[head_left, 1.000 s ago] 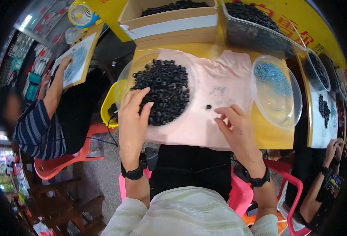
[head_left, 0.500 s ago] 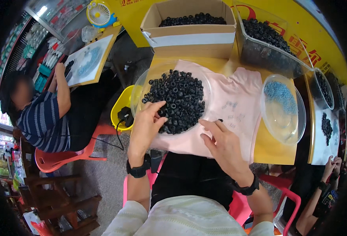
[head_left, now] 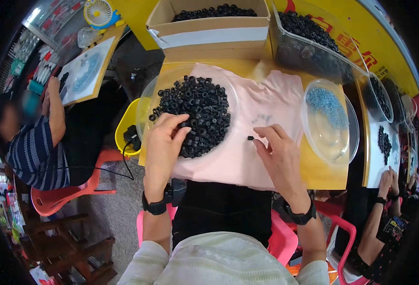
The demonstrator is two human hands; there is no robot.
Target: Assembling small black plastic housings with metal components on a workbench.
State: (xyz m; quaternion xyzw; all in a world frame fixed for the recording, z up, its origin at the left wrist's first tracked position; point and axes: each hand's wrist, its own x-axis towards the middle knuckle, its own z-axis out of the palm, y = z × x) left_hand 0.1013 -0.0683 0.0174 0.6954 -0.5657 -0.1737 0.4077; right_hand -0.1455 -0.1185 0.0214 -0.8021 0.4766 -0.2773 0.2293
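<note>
Left hand (head_left: 164,142), fingers loosely spread, rests on light, hard black rings (head_left: 195,111); right hand (head_left: 278,152), open and empty, is seen beside one ring (head_left: 250,138), best pinched by its rim.

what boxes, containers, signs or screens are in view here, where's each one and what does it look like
cardboard box: far edge of the table, centre; brown, open-topped, white strip across its front, full of black rings
clear tub: right of the box; transparent, rectangular, holding black rings
yellow banner: behind the tub, upper right; yellow with red characters
clear round dish: by the left hand; heaped with black rings
second clear dish: beyond the right hand; blue bits inside
no screens visible
</note>
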